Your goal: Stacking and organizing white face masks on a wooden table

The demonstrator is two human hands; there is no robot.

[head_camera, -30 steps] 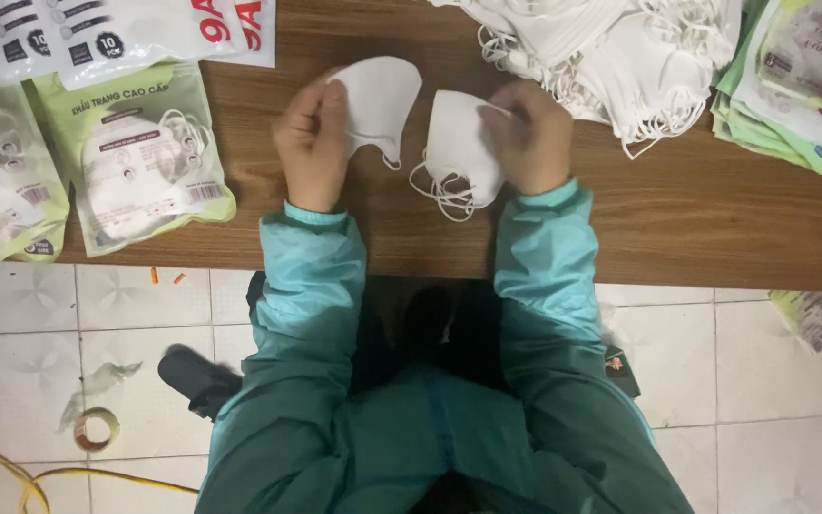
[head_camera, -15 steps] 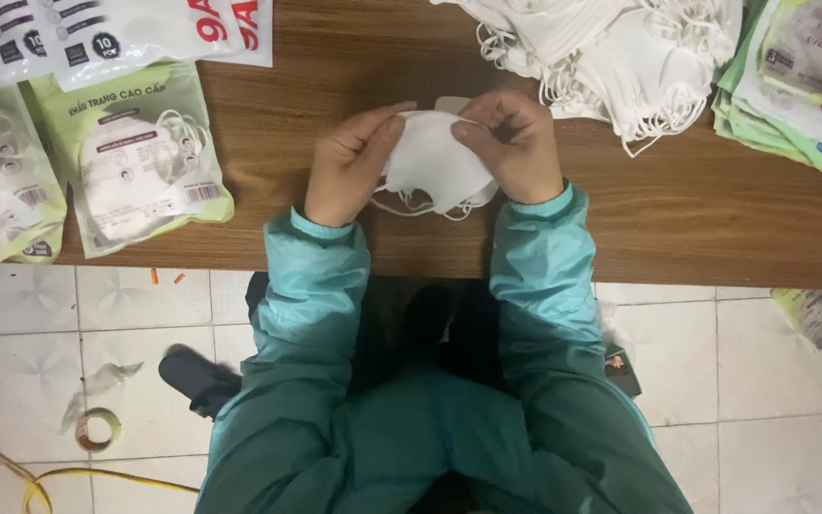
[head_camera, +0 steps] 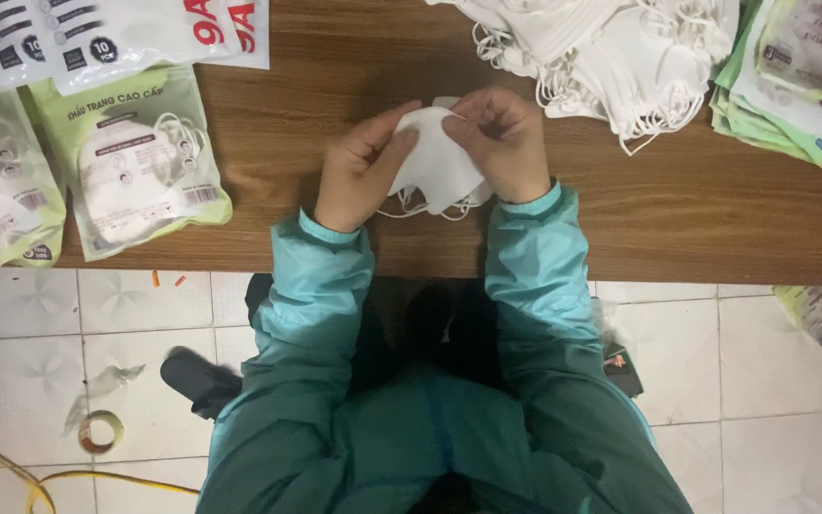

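Brown wood-grain tabletop (head_camera: 335,124) runs across the far half of the scene, its near edge above a pale tiled floor (head_camera: 753,381). Over the middle of it, both hands pinch a white folded cloth face mask (head_camera: 435,162) between them. The left hand (head_camera: 359,171) has its fingers bent round the mask's left side, thumb laid on the front. The right hand (head_camera: 506,143) is curled tighter, fingertips nipping the mask's top edge. Thin ear loops dangle from the mask towards the table's near edge. Both wrists sit low, close to the wood, with teal jacket sleeves (head_camera: 321,276) angling back over the edge.

To the far right lies a loose heap of white masks (head_camera: 620,48), just beside the right hand, and further right a stack of green-edged flat packets (head_camera: 792,86). On the left lies a pale green bagged mask pack (head_camera: 135,162), well apart from the left hand; bare wood lies between them.
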